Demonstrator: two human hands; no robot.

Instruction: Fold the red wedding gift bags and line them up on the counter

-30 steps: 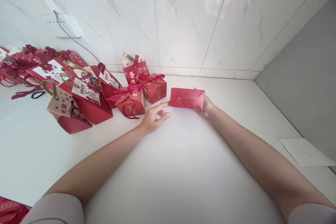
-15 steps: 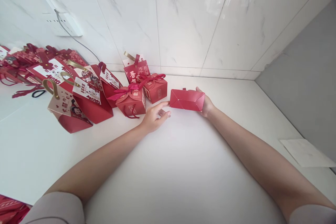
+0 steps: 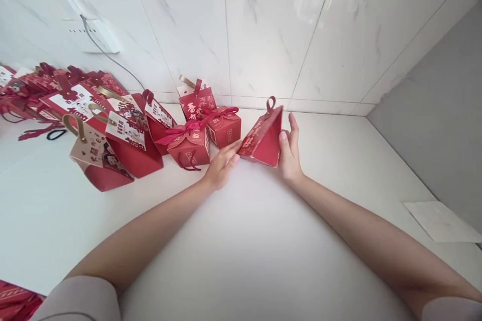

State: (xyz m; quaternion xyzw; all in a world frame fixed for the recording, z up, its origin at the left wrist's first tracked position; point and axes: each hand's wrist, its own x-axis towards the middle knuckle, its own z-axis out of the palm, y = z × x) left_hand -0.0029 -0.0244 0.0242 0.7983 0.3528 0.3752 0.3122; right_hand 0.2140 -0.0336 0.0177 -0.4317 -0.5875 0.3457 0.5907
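Note:
A red gift box [image 3: 265,143] with a dark red loop on top is held between my hands at the middle of the white table, its side and printed front showing. My left hand [image 3: 222,165] has its fingers and thumb pressed together at the box's lower left corner. Against the box's right side rests my right hand [image 3: 290,155], thumb near the edge, one finger raised. Just left of my left hand stand two ribboned red boxes [image 3: 189,148] [image 3: 226,129], with a taller red box [image 3: 198,103] behind them.
Several red gift boxes with loops [image 3: 131,153] stand at the left, with a heap of flat red packaging [image 3: 68,80] behind. A cable runs from a wall socket [image 3: 94,36]. White paper [image 3: 440,221] lies at the right; red packaging [image 3: 18,301] is at the lower left.
The held box has turned from showing its underside to showing its printed front and side, loop up. My right hand has shifted slightly left and its fingers now show.

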